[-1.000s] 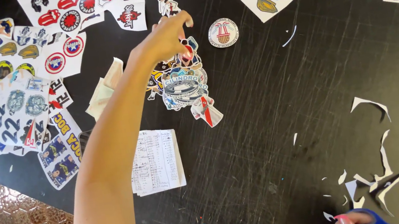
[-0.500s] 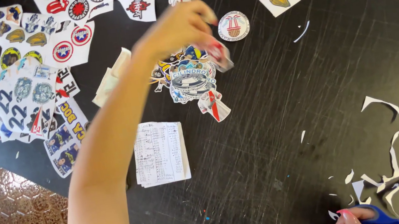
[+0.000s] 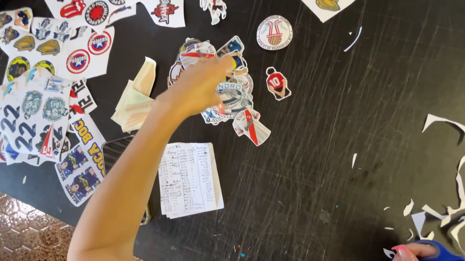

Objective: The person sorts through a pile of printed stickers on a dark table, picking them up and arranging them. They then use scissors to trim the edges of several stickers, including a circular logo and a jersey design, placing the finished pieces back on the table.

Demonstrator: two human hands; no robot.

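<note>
Left hand: your left hand (image 3: 201,86) reaches out over the pile of cut-out stickers (image 3: 227,97) in the middle of the tabletop (image 3: 324,166).
Left grip: blurred, fingers loosely curled above the pile; you cannot tell whether they hold a sticker.
Pile: it lies just under your fingers, with a red-and-white shield sticker (image 3: 254,128) at its near edge.
Beside it: a small red shirt sticker (image 3: 277,82) lies alone just right of the pile, and a round sticker (image 3: 274,32) sits beyond that.
Right hand: your right hand (image 3: 417,255) is at the lower edge, closed around blue scissor handles (image 3: 444,253).
Scraps: white paper offcuts (image 3: 460,194) lie scattered near your right hand.
Left side: uncut sticker sheets (image 3: 40,116) overlap at the tabletop's left edge; a printed list (image 3: 188,178) lies under your forearm.
</note>
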